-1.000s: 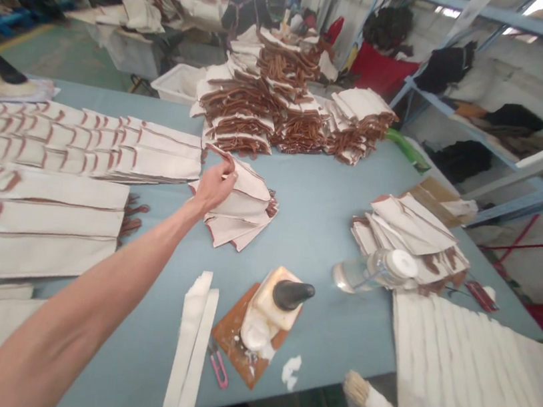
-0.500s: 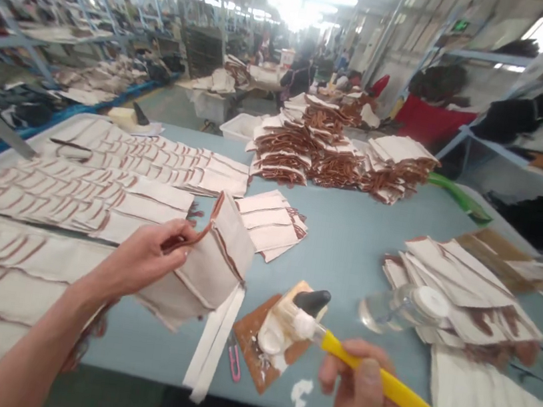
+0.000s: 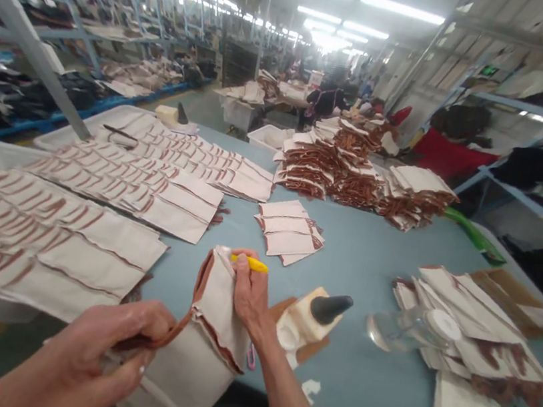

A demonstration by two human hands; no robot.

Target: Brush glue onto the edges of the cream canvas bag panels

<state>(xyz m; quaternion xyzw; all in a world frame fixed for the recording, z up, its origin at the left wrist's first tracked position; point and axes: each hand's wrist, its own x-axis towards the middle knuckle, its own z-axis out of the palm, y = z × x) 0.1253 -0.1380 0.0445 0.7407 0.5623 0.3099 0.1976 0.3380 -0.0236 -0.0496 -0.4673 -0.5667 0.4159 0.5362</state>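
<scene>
A cream fabric piece with brown edging (image 3: 220,297) is gripped along its brown edge by my left hand (image 3: 113,343), fingers closed. It hangs folded over the table's front edge. My right hand (image 3: 252,288) wraps round a yellow-handled brush (image 3: 253,264). The brush's pale tip lies at the top edge of the piece; its bristles are mostly hidden. Just right of my right forearm, a cream bottle with a black cone cap (image 3: 330,308) lies on a brown sheet (image 3: 282,307) smeared with white paste. Pink thread snips (image 3: 251,356) show partly behind the forearm.
Rows of overlapping cream pieces (image 3: 69,236) cover the table's left side. A small stack (image 3: 290,230) lies mid-table, with tall piles (image 3: 332,161) behind. On the right are a clear jar with a white lid (image 3: 416,326) and more pieces (image 3: 472,319).
My right hand has moved left with the brush, from above the paste to the top edge of the fabric piece. My left hand and the piece have come lower and nearer. The view has shifted.
</scene>
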